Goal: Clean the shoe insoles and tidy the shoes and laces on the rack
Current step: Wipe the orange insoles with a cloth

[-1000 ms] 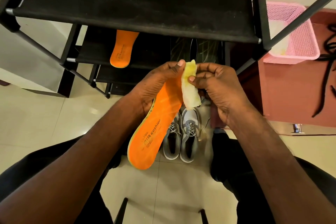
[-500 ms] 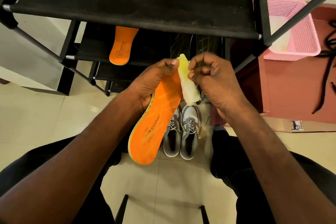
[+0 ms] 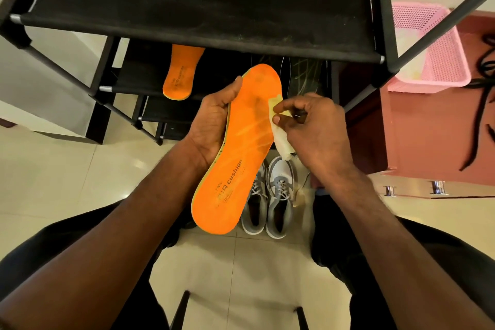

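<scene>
Orange foam fills my view: the insole (image 3: 241, 147) is held above the grey shoes (image 3: 267, 203), long axis running from toe, up toward the black rack (image 3: 201, 8), to heel, down toward me and slightly left. Near the heel I read "AIR cushion"; smaller print beside it is illegible. My left hand (image 3: 211, 123) grips the insole's left edge, thumb curled over its face. My right hand (image 3: 313, 128) pinches a pale yellow cloth (image 3: 280, 131) against its right edge. A second insole (image 3: 180, 72) lies on the rack's lower shelf, heel toward me.
</scene>
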{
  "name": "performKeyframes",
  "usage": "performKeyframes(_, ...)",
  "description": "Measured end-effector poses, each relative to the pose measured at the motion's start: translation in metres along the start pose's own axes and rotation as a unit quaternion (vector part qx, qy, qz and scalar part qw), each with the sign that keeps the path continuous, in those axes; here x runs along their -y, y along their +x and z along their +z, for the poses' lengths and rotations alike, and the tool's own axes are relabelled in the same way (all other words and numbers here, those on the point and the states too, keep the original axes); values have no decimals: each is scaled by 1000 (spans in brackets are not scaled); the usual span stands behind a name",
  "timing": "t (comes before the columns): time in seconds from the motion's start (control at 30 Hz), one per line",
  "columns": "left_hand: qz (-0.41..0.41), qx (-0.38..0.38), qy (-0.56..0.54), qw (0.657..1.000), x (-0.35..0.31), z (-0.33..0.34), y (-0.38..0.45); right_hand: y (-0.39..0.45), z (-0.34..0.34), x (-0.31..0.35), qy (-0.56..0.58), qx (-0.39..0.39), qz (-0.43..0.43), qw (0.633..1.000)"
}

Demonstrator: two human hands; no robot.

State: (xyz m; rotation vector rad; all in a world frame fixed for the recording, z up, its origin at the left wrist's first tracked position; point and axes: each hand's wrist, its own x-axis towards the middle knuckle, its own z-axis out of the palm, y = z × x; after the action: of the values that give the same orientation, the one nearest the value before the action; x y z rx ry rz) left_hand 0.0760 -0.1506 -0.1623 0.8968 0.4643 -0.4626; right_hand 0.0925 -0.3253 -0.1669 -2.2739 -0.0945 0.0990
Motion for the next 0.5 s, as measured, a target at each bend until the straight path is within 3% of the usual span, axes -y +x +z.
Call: performKeyframes(0.5, 16, 7, -23, 1000, 21, 10, 0, -3, -1, 0, -83, -56, -21, 995)
